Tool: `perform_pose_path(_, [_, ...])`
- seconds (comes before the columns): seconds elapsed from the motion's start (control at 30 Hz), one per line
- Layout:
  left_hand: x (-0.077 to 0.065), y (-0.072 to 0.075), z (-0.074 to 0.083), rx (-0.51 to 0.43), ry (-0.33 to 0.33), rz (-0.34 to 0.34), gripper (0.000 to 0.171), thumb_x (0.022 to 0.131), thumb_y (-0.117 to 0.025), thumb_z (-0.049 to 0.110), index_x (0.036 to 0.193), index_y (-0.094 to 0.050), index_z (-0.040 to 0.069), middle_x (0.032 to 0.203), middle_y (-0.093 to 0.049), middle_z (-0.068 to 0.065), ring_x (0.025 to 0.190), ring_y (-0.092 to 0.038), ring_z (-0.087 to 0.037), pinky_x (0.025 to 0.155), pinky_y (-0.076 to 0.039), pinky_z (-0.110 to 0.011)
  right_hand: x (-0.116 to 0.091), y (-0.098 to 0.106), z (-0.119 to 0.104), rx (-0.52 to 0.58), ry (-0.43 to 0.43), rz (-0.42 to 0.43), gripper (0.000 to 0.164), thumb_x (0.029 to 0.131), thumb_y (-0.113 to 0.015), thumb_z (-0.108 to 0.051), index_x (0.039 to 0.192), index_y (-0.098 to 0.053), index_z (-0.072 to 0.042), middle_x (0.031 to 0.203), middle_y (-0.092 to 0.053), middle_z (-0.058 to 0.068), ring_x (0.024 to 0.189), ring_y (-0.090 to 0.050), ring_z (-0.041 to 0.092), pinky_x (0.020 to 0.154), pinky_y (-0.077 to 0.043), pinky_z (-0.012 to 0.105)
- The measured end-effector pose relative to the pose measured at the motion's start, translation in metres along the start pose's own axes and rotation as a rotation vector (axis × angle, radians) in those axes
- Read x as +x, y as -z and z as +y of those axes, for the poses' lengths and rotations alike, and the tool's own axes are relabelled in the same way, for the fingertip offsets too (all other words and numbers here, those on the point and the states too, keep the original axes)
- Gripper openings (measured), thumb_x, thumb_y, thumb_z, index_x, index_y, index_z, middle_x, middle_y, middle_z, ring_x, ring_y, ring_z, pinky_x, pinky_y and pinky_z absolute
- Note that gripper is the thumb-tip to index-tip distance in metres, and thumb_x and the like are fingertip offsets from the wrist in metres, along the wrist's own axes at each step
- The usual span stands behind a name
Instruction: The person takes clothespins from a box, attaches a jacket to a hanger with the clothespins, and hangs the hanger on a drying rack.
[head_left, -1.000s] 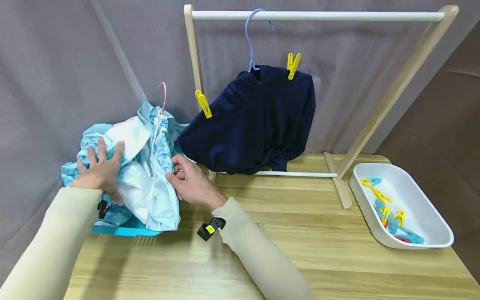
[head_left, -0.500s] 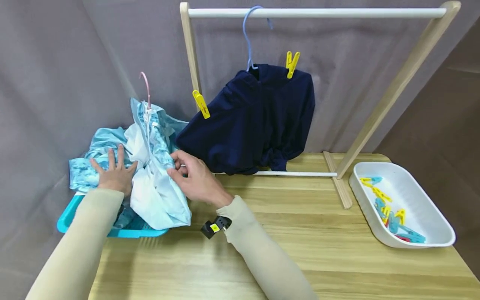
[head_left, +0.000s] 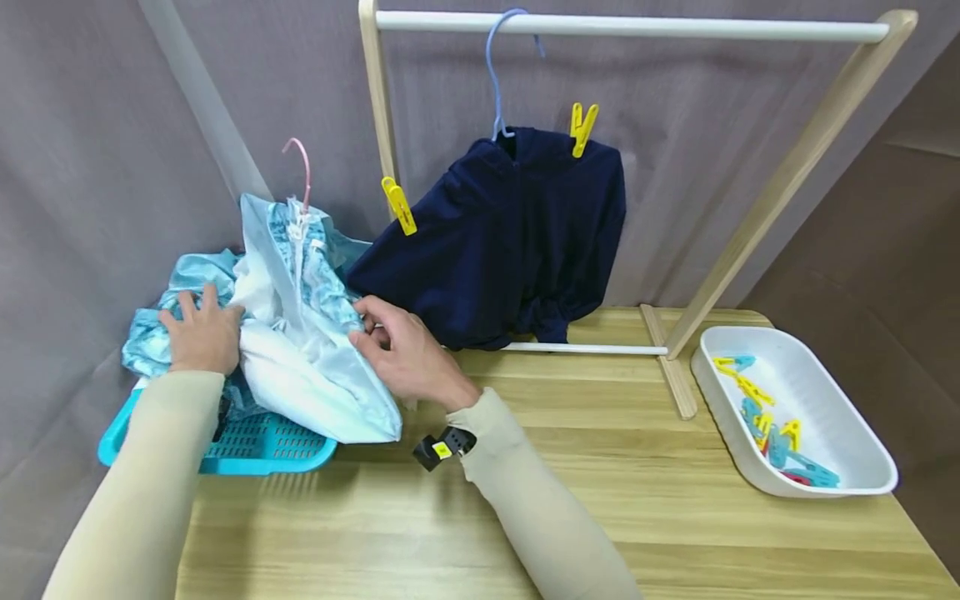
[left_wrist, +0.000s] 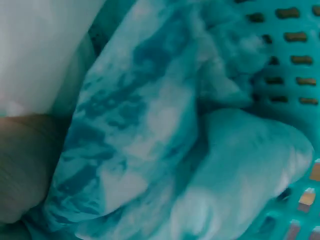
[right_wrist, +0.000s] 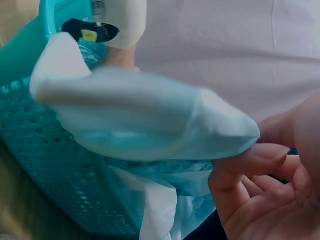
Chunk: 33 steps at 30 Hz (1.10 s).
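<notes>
A light blue and white jacket with a zipper [head_left: 322, 392] lies bunched over a turquoise basket [head_left: 277, 462]. The hook of a pink hanger [head_left: 306, 171] pokes out of its top. My right hand [head_left: 412, 350] pinches the jacket's right edge between thumb and curled fingers; the right wrist view shows the cloth's corner [right_wrist: 225, 125] at the fingertips. On the left, my left hand [head_left: 204, 337] rests with spread fingers on the patterned blue cloth [head_left: 150, 342]. Blurred patterned folds [left_wrist: 135, 130] fill much of the left wrist view.
A wooden rack [head_left: 787, 183] with a white top rail [head_left: 675, 27] stands behind. From it hangs a dark navy garment [head_left: 510, 250] on a blue hanger [head_left: 495, 79], with yellow clothespins [head_left: 582, 129] clipped on. A white tray [head_left: 832, 417] at right holds several clothespins.
My left hand moved right, then slightly back left over the cloth. My right hand drew the jacket's edge a little to the right, baring more of the basket's front.
</notes>
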<state>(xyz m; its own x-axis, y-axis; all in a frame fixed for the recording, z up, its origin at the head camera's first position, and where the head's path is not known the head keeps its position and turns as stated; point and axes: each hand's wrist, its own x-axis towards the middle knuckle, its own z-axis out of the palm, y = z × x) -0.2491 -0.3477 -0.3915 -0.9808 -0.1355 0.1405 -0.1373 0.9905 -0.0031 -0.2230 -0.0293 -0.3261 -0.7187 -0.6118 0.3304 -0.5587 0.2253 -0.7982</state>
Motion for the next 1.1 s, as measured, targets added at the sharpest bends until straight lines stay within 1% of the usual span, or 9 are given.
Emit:
perform_pose_path(0.13, [0.004,0.013,-0.005,-0.065,-0.021,0.075,0.028,0.095,-0.047,-0.01,0.118,-0.063,-0.009,0.129,-0.039,-0.041,0.129,-0.027,-0.069,0.105,-0.011,-0.088,-0.001,0.004,-0.001,-0.021,0.008,0.005,0.016,0.104,-0.055,-0.013,0.118,-0.062,-0.007,0.086,-0.055,0.001,0.076,-0.053,0.014,0.069,-0.042,0.018])
perform_pose_path(0.23, [0.003,0.024,-0.006,-0.102,-0.072,0.167,0.023,0.096,-0.047,-0.009,0.111,-0.064,-0.015,0.115,-0.047,-0.04,0.111,-0.046,-0.067,0.101,-0.031,-0.082,-0.002,0.008,-0.005,-0.049,0.02,-0.008,0.022,0.106,-0.053,-0.013,0.124,-0.062,-0.007,0.089,-0.059,0.004,0.078,-0.055,0.016,0.07,-0.043,0.019])
perform_pose_path(0.3, [0.001,0.033,-0.006,-0.13,-0.103,0.252,0.024,0.1,-0.046,-0.004,0.108,-0.064,-0.017,0.108,-0.05,-0.037,0.096,-0.054,-0.062,0.084,-0.045,-0.074,-0.004,0.012,-0.007,-0.087,0.045,-0.012,0.029,0.107,-0.051,-0.013,0.133,-0.061,-0.005,0.098,-0.063,0.006,0.083,-0.056,0.015,0.075,-0.045,0.02])
perform_pose_path(0.43, [-0.006,0.054,-0.011,-0.211,-0.178,0.39,0.029,0.104,-0.044,0.001,0.101,-0.063,-0.02,0.102,-0.051,-0.031,0.085,-0.054,-0.054,0.066,-0.043,-0.066,-0.006,0.021,-0.015,-0.182,0.127,-0.03,0.041,0.108,-0.046,-0.01,0.147,-0.051,0.001,0.097,-0.06,0.008,0.08,-0.051,0.015,0.075,-0.042,0.022])
perform_pose_path(0.6, [-0.032,0.08,-0.016,-0.227,-0.279,0.454,0.021,0.086,-0.054,-0.011,0.104,-0.064,-0.014,0.107,-0.053,-0.028,0.082,-0.053,-0.05,0.065,-0.042,-0.065,-0.013,0.031,-0.029,-0.251,0.197,-0.078,0.041,0.109,-0.042,-0.006,0.149,-0.048,0.003,0.086,-0.048,0.004,0.071,-0.043,0.013,0.068,-0.037,0.021])
perform_pose_path(0.73, [-0.064,0.101,-0.015,-0.167,-0.311,0.529,0.036,0.071,-0.063,-0.011,0.108,-0.063,-0.01,0.101,-0.057,-0.027,0.071,-0.053,-0.047,0.061,-0.042,-0.062,-0.023,0.041,-0.039,-0.305,0.248,-0.118,0.04,0.109,-0.043,-0.007,0.147,-0.051,0.0,0.087,-0.045,0.001,0.07,-0.04,0.01,0.066,-0.035,0.02])
perform_pose_path(0.8, [-0.081,0.113,-0.01,-0.155,-0.245,0.532,0.051,0.067,-0.068,-0.009,0.117,-0.058,-0.008,0.09,-0.057,-0.029,0.063,-0.051,-0.047,0.057,-0.041,-0.061,-0.03,0.047,-0.041,-0.335,0.275,-0.13,0.04,0.109,-0.043,-0.007,0.147,-0.053,-0.003,0.088,-0.045,0.0,0.071,-0.04,0.009,0.066,-0.034,0.02])
perform_pose_path(0.97, [-0.12,0.135,0.002,-0.192,-0.2,0.601,0.09,0.063,-0.064,-0.006,0.145,-0.028,0.0,0.088,-0.059,-0.035,0.05,-0.044,-0.04,0.045,-0.03,-0.039,-0.05,0.059,-0.046,-0.381,0.347,-0.149,0.04,0.109,-0.042,-0.005,0.145,-0.057,-0.009,0.093,-0.049,-0.002,0.074,-0.04,0.008,0.068,-0.035,0.019])
perform_pose_path(1.1, [-0.138,0.139,0.009,-0.288,-0.235,0.624,0.127,0.045,-0.069,-0.01,0.161,-0.018,0.009,0.112,-0.053,-0.042,0.078,-0.049,-0.054,0.066,-0.038,-0.049,-0.068,0.066,-0.052,-0.41,0.382,-0.184,0.04,0.106,-0.043,0.001,0.14,-0.061,-0.01,0.097,-0.05,-0.003,0.078,-0.043,0.007,0.067,-0.036,0.017])
